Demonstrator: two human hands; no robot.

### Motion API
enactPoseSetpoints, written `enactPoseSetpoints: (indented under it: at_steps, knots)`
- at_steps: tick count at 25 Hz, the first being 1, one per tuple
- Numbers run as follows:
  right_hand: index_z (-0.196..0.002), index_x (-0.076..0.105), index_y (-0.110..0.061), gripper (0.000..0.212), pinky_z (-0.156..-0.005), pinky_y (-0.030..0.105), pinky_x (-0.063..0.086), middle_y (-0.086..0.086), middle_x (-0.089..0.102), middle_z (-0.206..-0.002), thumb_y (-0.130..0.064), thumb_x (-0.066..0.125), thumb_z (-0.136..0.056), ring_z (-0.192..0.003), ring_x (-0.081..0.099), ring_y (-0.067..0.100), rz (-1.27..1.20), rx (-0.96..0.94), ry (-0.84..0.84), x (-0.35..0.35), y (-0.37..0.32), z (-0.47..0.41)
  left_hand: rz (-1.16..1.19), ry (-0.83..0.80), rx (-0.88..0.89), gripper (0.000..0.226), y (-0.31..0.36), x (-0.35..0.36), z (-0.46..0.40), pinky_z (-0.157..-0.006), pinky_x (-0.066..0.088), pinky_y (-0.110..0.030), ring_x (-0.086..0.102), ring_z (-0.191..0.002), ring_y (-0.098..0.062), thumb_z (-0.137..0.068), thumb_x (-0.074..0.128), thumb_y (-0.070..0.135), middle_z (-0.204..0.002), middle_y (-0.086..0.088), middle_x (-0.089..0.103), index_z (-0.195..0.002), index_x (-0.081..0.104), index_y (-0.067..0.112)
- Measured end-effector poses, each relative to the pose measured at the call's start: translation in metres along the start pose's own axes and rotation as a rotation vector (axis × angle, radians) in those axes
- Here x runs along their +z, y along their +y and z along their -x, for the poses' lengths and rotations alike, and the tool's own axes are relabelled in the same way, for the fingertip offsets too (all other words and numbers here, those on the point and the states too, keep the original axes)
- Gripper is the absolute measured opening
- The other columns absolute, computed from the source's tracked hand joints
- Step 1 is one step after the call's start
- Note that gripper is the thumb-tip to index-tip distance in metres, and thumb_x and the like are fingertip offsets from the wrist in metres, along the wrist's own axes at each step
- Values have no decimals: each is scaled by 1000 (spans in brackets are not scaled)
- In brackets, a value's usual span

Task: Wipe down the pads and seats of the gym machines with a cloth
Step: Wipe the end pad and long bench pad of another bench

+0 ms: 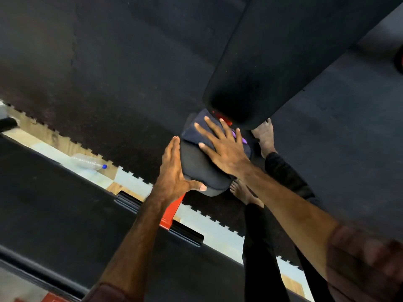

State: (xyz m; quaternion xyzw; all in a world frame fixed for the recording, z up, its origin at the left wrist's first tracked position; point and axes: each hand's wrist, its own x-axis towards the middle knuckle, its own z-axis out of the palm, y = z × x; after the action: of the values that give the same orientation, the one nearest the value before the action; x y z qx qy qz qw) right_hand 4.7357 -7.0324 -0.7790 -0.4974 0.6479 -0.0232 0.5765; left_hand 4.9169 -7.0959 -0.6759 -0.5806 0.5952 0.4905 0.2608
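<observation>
A small black seat pad of a bench sits just below the long black back pad. A dark blue cloth with a purple edge lies flat on the seat's far end. My right hand presses on the cloth with its fingers spread. Against the seat's left side rests my left hand, fingers straight and thumb hooked over the near corner. It holds nothing.
The bench's red frame runs down under my left arm to black feet. A clear plastic bottle with a blue cap lies on the wooden strip at left. Black rubber mats cover the floor. My bare feet stand right of the seat.
</observation>
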Motion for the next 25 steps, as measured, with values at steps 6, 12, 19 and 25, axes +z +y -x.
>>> enactPoseSetpoints:
  at_steps: [6,12,19,25]
  knots:
    - [-163,5,-55,62,-117,82,6,-12,2,-177,-68,26,-106,-161,4,40,-36,288,25,-7,-46,-50,-11,44,21,167,1,2,0,-124,32,-59,11,-159,-22,-40,98,64,-172,10,0,-168,-1,21]
    - [-164,4,-55,62,-123,73,6,-21,-6,-175,-67,26,-107,-163,-4,25,-15,21,2,-3,-15,-15,72,152,-35,163,2,11,15,-127,29,-47,15,-160,-20,-42,106,46,-175,-4,10,-168,7,14]
    - [-164,4,-54,62,-123,73,5,-16,-8,-176,-66,25,-107,-163,-7,28,27,-32,20,8,-47,-12,156,214,-93,151,-2,18,21,-123,36,-41,26,-157,-19,-50,106,38,-173,-1,23,-168,13,22]
    - [-164,5,-53,62,-122,76,7,-14,-6,-176,-65,27,-108,-162,-5,33,-9,214,-7,-4,-59,-30,220,203,-123,153,3,18,24,-125,34,-37,24,-157,-13,-52,106,32,-175,3,18,-169,8,23]
